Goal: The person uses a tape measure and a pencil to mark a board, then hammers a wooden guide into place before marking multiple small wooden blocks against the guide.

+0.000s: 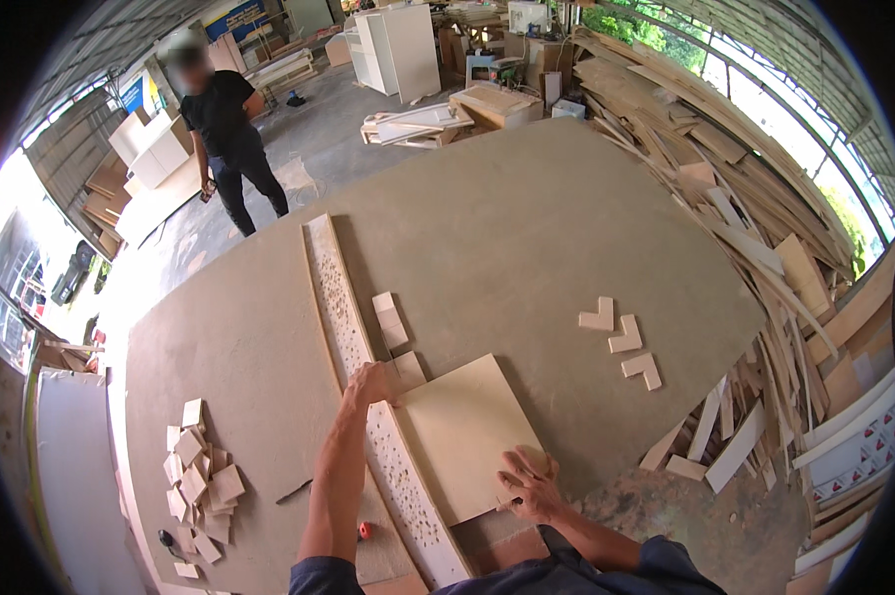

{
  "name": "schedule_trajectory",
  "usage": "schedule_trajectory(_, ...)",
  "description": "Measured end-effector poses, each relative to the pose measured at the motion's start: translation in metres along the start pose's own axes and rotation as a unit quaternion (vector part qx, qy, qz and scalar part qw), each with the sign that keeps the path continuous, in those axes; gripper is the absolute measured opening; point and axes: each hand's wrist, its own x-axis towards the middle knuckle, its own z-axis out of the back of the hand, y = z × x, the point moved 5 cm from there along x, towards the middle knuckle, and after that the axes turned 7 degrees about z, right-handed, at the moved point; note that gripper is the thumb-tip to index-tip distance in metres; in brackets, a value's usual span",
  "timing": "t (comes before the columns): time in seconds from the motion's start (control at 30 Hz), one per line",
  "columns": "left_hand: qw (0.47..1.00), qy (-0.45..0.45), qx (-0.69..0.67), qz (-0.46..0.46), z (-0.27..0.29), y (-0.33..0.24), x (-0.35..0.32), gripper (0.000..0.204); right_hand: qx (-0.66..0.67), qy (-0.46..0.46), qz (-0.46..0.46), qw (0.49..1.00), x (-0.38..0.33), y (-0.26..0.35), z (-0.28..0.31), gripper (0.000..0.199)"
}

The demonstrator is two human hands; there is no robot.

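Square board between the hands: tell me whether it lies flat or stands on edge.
Flat: the square board shows its broad face upward, with the right hand at one corner.

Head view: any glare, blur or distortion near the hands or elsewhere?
Head view overall: the table shows bowed edges; head view, far left: daylight is blown white; head view, upper left: a standing person has a blurred head; head view, centre: the left hand, right hand and board look clear.
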Motion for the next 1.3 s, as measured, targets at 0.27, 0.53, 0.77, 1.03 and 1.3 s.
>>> schedule_trajectory(0.27,0.998,-0.022,-0.044,-0.038,-0.023,-0.027,-0.042,0.055,-0.017,0.022,-0.011,1.0,-0.058,0.012,0.004,0.068)
schedule_trajectory(0.53,0.955,-0.21,-0.205,0.043,-0.028,0.002,-0.058,0.033,0.069,-0.073,-0.024,0.995,-0.058,0.031,0.026,0.041)
schedule_trajectory(0.77,0.931,-0.248,-0.256,-0.082,-0.012,-0.042,-0.132,0.011,0.434,-0.182,-0.224,0.854,0.066,0.024,0.014,0.038)
schedule_trajectory(1.03,0.864,-0.419,-0.218,-0.175,-0.033,-0.091,-0.192,0.008,0.521,-0.199,-0.274,0.784,0.191,0.006,-0.023,0.021)
schedule_trajectory(1.3,0.868,-0.381,-0.306,-0.093,-0.064,-0.06,-0.178,0.015,0.223,-0.278,-0.177,0.918,0.249,-0.055,-0.035,0.026)
